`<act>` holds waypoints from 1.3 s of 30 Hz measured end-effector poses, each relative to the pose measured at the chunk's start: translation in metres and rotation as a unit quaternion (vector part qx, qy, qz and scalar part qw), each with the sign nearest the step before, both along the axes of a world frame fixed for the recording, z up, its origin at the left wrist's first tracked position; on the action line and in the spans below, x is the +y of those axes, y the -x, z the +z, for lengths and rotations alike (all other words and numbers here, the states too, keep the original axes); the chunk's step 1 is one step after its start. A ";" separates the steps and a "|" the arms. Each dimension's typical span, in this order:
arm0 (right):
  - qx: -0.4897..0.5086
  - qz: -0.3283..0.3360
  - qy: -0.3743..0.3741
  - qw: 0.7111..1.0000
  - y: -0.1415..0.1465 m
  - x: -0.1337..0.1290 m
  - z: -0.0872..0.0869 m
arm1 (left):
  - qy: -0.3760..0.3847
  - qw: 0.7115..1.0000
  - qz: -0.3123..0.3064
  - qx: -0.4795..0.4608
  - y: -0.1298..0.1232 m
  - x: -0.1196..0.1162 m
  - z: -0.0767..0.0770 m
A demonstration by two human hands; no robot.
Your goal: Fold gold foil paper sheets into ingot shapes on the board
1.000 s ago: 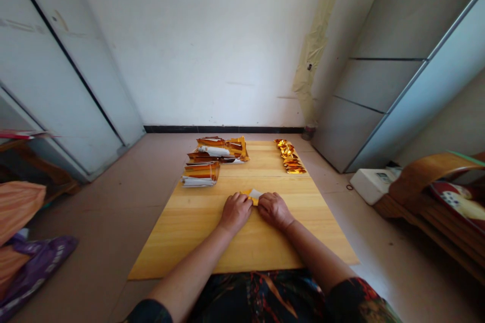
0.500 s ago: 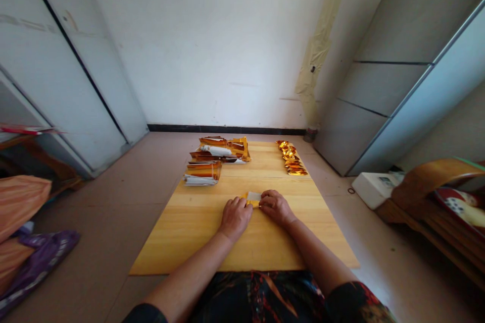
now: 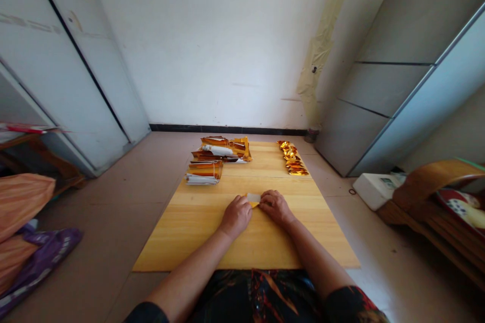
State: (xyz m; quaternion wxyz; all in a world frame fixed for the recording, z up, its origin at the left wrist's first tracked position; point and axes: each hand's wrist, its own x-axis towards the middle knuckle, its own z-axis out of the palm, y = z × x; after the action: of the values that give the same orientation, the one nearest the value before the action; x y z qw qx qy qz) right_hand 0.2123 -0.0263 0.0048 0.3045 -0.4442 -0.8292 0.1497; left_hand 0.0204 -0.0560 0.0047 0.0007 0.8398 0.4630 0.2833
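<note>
A small piece of gold and white paper point(image 3: 253, 198) lies at the middle of the wooden board point(image 3: 182, 242). My left hand point(image 3: 237, 214) is closed on its left end, fingers bent over the edge. On the right end, my right hand point(image 3: 277, 208) pinches the same paper between thumb and fingers. Part of the paper is hidden under both hands. Stacks of gold and white sheets point(image 3: 204, 171) lie at the board's back left, with a larger bundle point(image 3: 223, 150) behind them. A column of shiny folded gold pieces point(image 3: 293, 159) sits at the back right.
A white wall point(image 3: 220, 50) stands beyond the board. Grey cabinet doors point(image 3: 94, 75) are at the left, a grey refrigerator point(image 3: 379, 81) at the right. A white box point(image 3: 373, 189) and a wooden seat point(image 3: 428, 181) stand on the right; orange and purple bags point(image 3: 45, 252) are at the left.
Less of the gold part of the paper shows between my hands, and my left hand has turned slightly. The whole view has shifted a little.
</note>
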 end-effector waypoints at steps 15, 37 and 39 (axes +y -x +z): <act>-0.121 -0.098 0.127 0.980 0.016 0.007 0.021 | 0.080 0.990 -0.045 -0.111 0.005 0.011 -0.007; -0.098 -0.062 0.136 0.984 0.010 0.007 0.023 | 0.058 0.996 -0.042 -0.059 0.004 0.007 -0.004; -0.076 -0.037 0.144 0.986 0.004 0.009 0.022 | 0.058 0.995 -0.044 -0.063 0.004 0.008 -0.004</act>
State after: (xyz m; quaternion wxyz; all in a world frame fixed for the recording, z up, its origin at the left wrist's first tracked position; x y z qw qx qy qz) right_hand 0.2078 -0.0170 0.0266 0.1788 -0.5237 -0.8026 0.2226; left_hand 0.0161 -0.0484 0.0004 0.0909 0.8387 0.4400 0.3078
